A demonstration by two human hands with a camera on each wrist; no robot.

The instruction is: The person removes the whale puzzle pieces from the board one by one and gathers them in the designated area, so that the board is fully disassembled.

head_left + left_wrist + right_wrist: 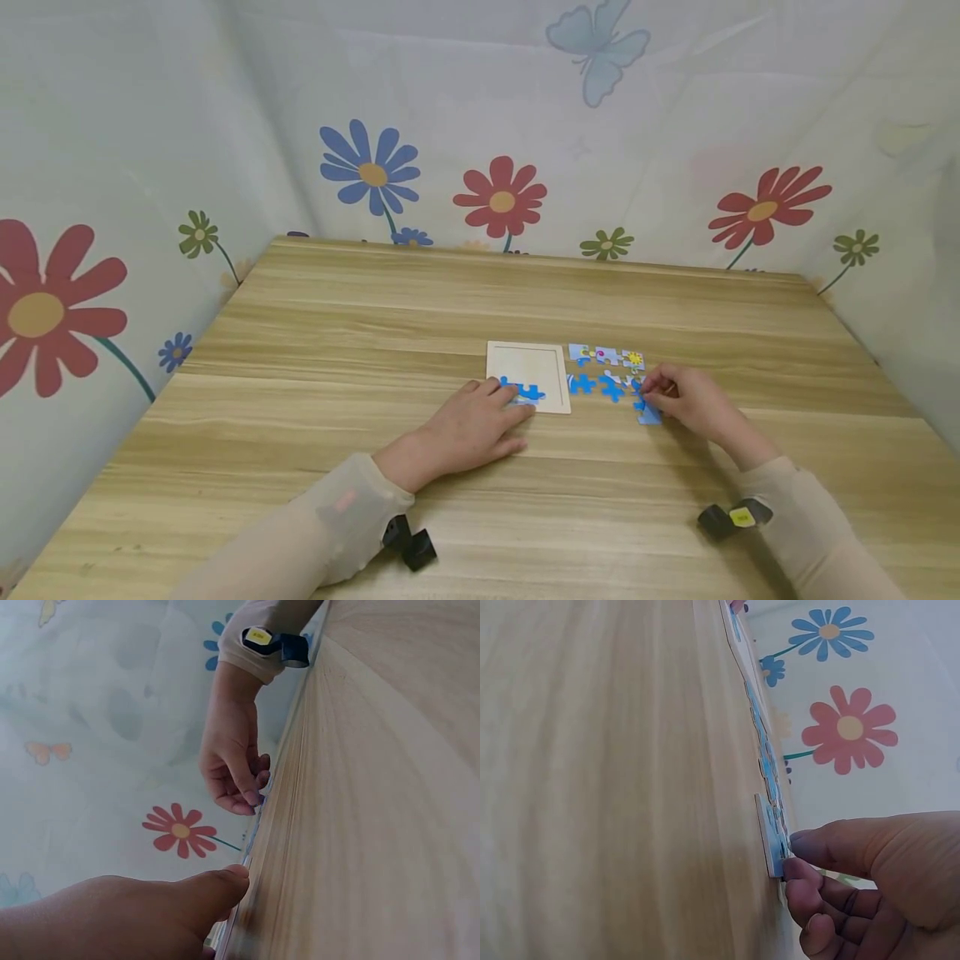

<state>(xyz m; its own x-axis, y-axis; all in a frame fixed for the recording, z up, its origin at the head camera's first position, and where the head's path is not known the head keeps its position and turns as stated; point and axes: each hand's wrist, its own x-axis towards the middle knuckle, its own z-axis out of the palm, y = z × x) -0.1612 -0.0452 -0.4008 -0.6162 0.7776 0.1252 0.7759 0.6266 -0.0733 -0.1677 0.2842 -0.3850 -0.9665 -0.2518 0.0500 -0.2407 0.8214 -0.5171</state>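
Note:
A square wooden puzzle tray (528, 362) lies on the table, with blue puzzle pieces (532, 393) along its near side. My left hand (467, 427) rests at the tray's near left corner, fingers spread over the edge and touching those pieces. To the right of the tray, my right hand (696, 403) pinches a blue puzzle piece (649, 413) between thumb and forefinger, at the end of the loose pieces. In the right wrist view this puzzle piece (770, 838) is low against the table, partly hidden by the fingertips.
Loose puzzle pieces (607, 357) with a sun lie in a row right of the tray, with more blue pieces (582, 384) nearer. The wooden table (375, 308) reaches back to a flower-printed cloth (435, 100). Each wrist wears a small black device.

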